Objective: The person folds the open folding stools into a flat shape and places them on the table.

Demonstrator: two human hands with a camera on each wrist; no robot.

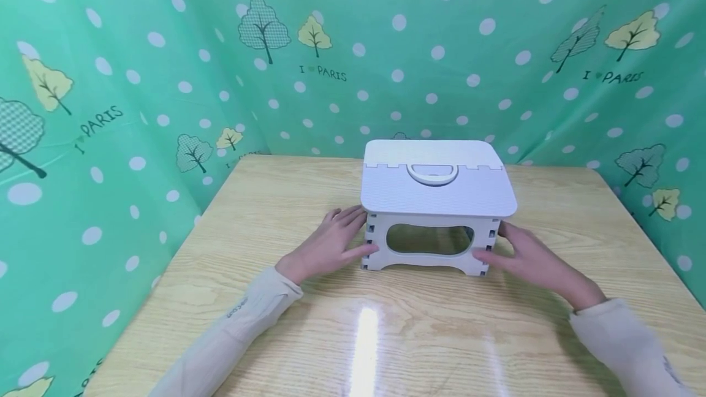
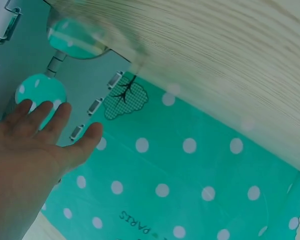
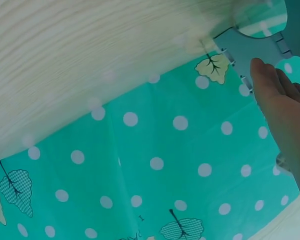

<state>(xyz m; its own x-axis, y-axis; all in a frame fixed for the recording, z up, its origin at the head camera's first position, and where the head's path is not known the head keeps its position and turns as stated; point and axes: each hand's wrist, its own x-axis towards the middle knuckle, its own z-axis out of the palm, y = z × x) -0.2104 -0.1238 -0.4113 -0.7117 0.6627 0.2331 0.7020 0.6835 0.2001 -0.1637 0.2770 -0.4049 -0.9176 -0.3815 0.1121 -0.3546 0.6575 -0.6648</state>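
Head view shows a white folding stool (image 1: 441, 200) upright on the wooden table (image 1: 265, 348), right of centre and towards the far side, with a curved handle (image 1: 432, 182) in its top and a long cutout through its front panel (image 1: 427, 260). Both wrist views give what the head camera misses: a side panel (image 2: 86, 86) with rounded cutouts and a hinge (image 2: 55, 64) between them (the top and handle show only from the head).

The left hand (image 1: 328, 247) is at the stool's left side, fingers straight, thumb stretched towards the front corner. Opposite, the right hand (image 1: 532, 262) mirrors it, its straight fingers running back along the side. Neither is curled round the stool; how firmly they touch, I cannot tell. Forearms in pale sleeves (image 1: 228, 332) slant in from the lower corners. Behind hangs a green dotted cloth (image 1: 463, 94) printed with trees.
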